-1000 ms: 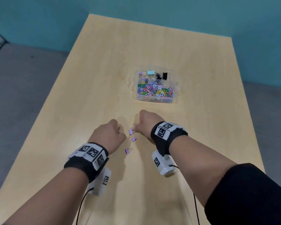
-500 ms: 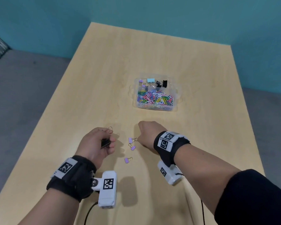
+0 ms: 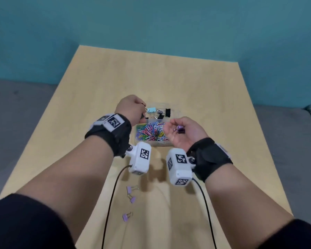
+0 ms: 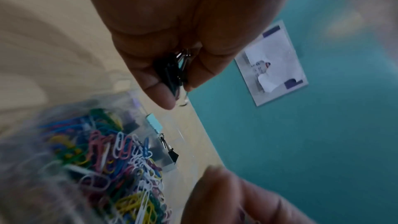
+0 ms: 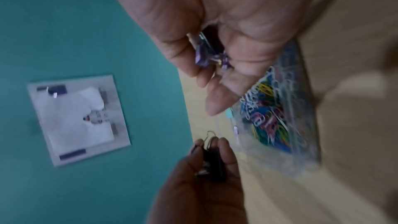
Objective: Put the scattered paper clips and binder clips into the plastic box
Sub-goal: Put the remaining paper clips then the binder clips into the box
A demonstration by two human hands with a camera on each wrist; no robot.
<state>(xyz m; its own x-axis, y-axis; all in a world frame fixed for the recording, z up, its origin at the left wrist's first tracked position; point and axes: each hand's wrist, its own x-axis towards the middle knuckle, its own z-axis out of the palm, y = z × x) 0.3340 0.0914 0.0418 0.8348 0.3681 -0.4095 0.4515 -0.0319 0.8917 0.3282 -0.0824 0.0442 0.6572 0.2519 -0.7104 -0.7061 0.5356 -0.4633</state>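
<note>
Both hands have risen from the near part of the counter (image 3: 101, 90), where a second ago they worked among the loose clips, and now hover at the plastic box (image 3: 152, 143); the black clip in the left hand was already held half a second ago.

Head view: the left hand (image 3: 131, 109) is curled at the box's far-left corner, over the compartment of binder clips. The right hand (image 3: 182, 131) is turned palm up above the box's right side, fingers cupped round purple binder clips (image 3: 180, 129). Three purple clips (image 3: 132, 198) lie on the counter near the person, well apart from the box. Coloured paper clips (image 3: 151, 132) fill the box's near compartment.

Left wrist view: thumb and fingers pinch black binder clips (image 4: 172, 72), wire handles showing, above the box; the exact count is unclear.

Right wrist view: blurred, but the right hand's fingers close round the purple clips, with the box below.

Judgement: the step in hand is delivery. Next, each hand must release over the binder-clip compartment, low enough that nothing bounces out, then return for the three clips left.
</note>
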